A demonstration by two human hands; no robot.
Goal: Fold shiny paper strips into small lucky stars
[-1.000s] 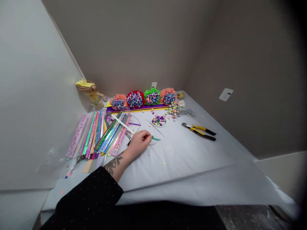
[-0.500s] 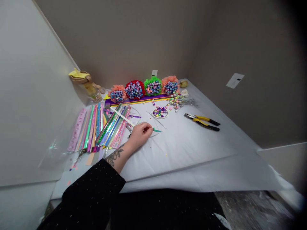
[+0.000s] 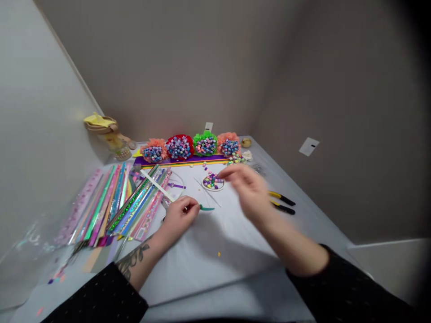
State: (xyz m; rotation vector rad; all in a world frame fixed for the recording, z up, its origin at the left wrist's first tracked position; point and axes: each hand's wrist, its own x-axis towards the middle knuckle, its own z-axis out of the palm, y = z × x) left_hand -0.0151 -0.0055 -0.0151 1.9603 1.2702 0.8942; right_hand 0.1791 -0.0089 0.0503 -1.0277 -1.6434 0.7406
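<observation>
My left hand rests low over the white-covered table, its thumb and fingers pinched on a narrow green paper strip. The strip's free end points right. Over on the right, my right hand is in the air, blurred by motion. Its fingertips reach to the right side of a small round dish of purple, pink and green folded paper stars. Whether those fingertips hold anything is too smeared to see. Thin wires lie between the dish and the green strip.
Bundles of coloured paper strips cover the left side. Four star-filled paper flowers line the back wall. Yellow-black pliers lie behind my right forearm, partly hidden. A glass jar stands back left, and a yellow scrap lies in front.
My right hand has come into view from the right and reached the dish, covering part of the pliers. My left hand keeps hold of the green strip. The camera view has tilted upward.
</observation>
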